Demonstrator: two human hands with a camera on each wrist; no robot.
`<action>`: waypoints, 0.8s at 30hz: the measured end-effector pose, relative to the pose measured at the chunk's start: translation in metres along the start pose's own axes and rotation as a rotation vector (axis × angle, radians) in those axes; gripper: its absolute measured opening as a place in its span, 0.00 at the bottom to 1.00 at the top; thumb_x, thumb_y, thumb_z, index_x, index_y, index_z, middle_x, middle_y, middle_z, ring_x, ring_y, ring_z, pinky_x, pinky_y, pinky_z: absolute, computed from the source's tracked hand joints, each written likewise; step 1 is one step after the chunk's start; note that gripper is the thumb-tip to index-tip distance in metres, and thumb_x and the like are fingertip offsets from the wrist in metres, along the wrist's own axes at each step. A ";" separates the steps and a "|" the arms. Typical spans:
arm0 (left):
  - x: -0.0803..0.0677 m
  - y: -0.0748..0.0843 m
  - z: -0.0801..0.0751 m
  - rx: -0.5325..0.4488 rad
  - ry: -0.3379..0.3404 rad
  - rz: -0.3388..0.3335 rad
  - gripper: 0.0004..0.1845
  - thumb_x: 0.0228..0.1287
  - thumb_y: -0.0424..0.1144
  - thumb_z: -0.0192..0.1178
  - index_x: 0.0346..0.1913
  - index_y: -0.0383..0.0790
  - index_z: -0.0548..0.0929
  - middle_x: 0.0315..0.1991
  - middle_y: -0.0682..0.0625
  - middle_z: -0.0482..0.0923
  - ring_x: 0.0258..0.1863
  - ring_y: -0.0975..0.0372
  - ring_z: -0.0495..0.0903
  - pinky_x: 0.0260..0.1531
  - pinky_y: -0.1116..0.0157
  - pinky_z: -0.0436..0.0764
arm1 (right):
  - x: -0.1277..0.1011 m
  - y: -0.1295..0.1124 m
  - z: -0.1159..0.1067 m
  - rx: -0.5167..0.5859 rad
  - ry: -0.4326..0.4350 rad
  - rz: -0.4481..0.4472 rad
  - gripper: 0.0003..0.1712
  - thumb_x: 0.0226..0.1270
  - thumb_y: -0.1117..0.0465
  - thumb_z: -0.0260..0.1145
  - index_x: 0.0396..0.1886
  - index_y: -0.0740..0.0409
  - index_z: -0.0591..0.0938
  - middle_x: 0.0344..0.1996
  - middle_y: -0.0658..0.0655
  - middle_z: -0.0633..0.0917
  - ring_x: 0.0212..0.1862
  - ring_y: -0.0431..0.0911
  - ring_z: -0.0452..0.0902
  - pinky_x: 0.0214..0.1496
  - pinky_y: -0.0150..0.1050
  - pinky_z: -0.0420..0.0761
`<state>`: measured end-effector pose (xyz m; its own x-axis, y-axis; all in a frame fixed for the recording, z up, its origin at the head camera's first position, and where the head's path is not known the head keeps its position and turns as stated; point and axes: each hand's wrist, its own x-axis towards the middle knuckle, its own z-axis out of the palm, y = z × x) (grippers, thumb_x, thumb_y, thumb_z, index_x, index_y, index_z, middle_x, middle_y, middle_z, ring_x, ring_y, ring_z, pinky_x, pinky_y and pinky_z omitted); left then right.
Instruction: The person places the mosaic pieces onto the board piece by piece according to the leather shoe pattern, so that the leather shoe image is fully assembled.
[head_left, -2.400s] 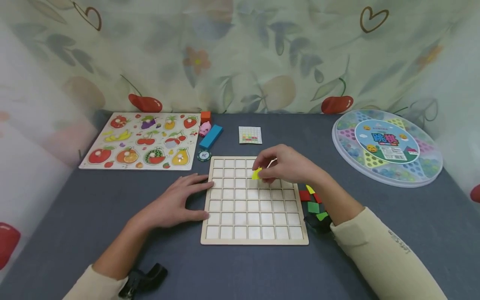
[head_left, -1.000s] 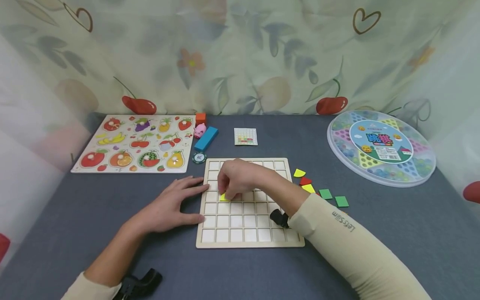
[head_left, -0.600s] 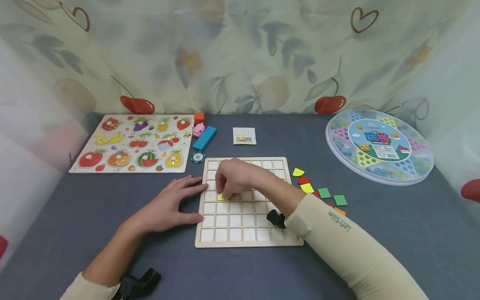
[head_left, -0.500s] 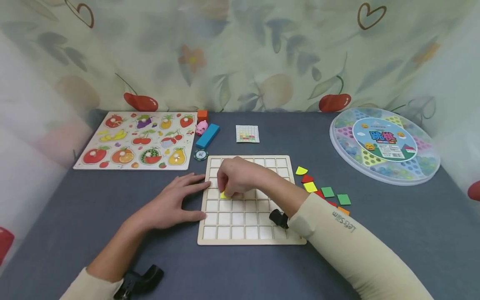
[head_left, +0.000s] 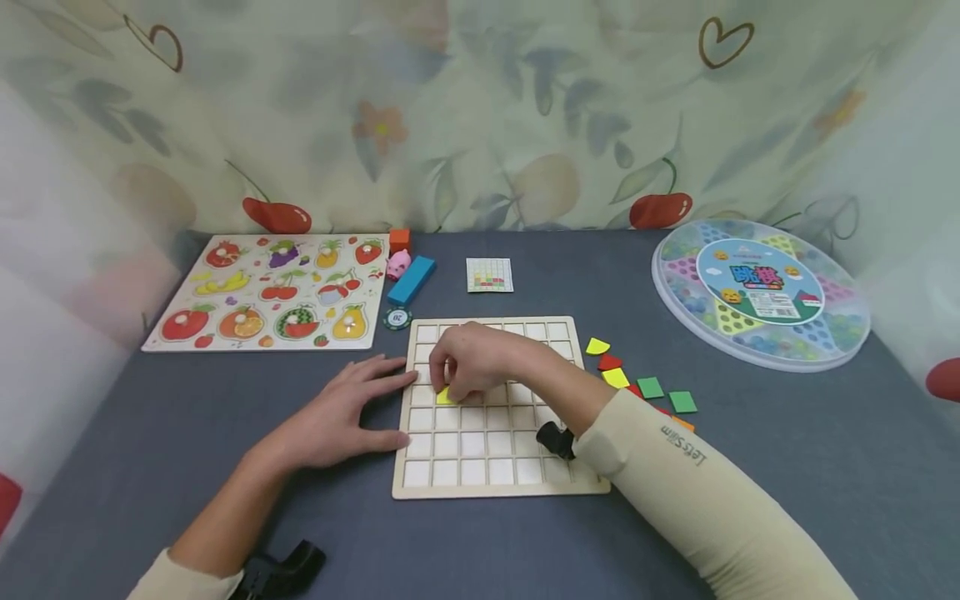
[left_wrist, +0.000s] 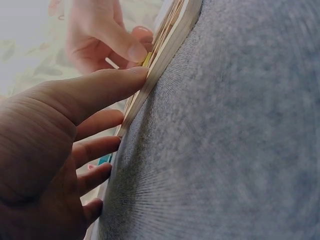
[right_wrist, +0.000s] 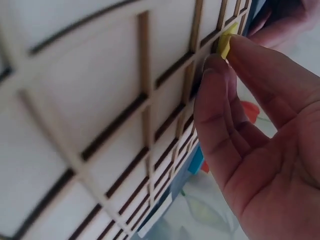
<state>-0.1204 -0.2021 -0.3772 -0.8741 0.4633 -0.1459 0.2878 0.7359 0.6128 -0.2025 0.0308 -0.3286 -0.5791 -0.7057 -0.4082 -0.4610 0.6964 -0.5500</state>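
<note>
A wooden grid board (head_left: 487, 467) lies flat on the grey table. My right hand (head_left: 468, 360) hovers over its left part and pinches a small yellow tile (head_left: 446, 396) down into a cell; the wrist view shows the yellow tile (right_wrist: 226, 42) between thumb and fingertips against the board (right_wrist: 100, 100). My left hand (head_left: 341, 412) lies flat on the table, its fingers (left_wrist: 100, 90) straight and touching the board's left edge (left_wrist: 165, 55). Loose coloured tiles (head_left: 649, 387), yellow, red, green and orange, lie just right of the board.
A fruit peg puzzle (head_left: 273, 292) lies at the back left. Near it are a blue block (head_left: 411, 280), a pink pig figure (head_left: 397, 265), an orange cube (head_left: 399, 240) and a chip (head_left: 397, 317). A small pattern card (head_left: 489, 275) lies behind the board; a round marble game (head_left: 759, 292) at the right.
My right hand carried the yellow tile from the board's upper middle to its left side and lowered it onto a cell. The left hand stayed at the board's edge.
</note>
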 end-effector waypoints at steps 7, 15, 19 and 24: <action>-0.002 0.002 0.000 -0.001 0.000 0.009 0.43 0.61 0.60 0.72 0.77 0.52 0.71 0.80 0.45 0.60 0.80 0.40 0.50 0.68 0.29 0.59 | -0.021 0.014 -0.008 0.032 0.029 -0.084 0.10 0.67 0.62 0.71 0.46 0.50 0.89 0.35 0.51 0.86 0.31 0.41 0.80 0.38 0.36 0.77; -0.006 0.000 0.000 0.002 -0.001 -0.011 0.43 0.61 0.62 0.71 0.77 0.54 0.71 0.81 0.45 0.59 0.80 0.39 0.50 0.68 0.28 0.58 | -0.057 0.030 -0.026 0.140 0.095 -0.075 0.09 0.70 0.61 0.69 0.47 0.53 0.89 0.35 0.51 0.86 0.37 0.49 0.82 0.40 0.40 0.81; -0.005 0.001 0.000 0.001 0.005 -0.005 0.43 0.61 0.61 0.71 0.77 0.54 0.71 0.81 0.46 0.59 0.81 0.40 0.49 0.68 0.28 0.58 | -0.073 0.046 -0.031 0.189 0.153 -0.031 0.08 0.70 0.61 0.69 0.46 0.53 0.89 0.34 0.52 0.86 0.39 0.54 0.83 0.41 0.42 0.82; -0.003 0.001 0.000 -0.001 0.005 0.007 0.43 0.61 0.60 0.72 0.77 0.53 0.71 0.81 0.46 0.59 0.81 0.41 0.49 0.68 0.29 0.59 | -0.090 0.070 -0.036 0.191 0.209 0.001 0.07 0.70 0.62 0.68 0.44 0.54 0.89 0.35 0.52 0.86 0.40 0.51 0.81 0.43 0.43 0.82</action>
<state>-0.1171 -0.2029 -0.3765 -0.8739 0.4662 -0.1379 0.2935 0.7320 0.6148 -0.2066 0.1482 -0.3044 -0.7146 -0.6489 -0.2612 -0.3364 0.6462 -0.6851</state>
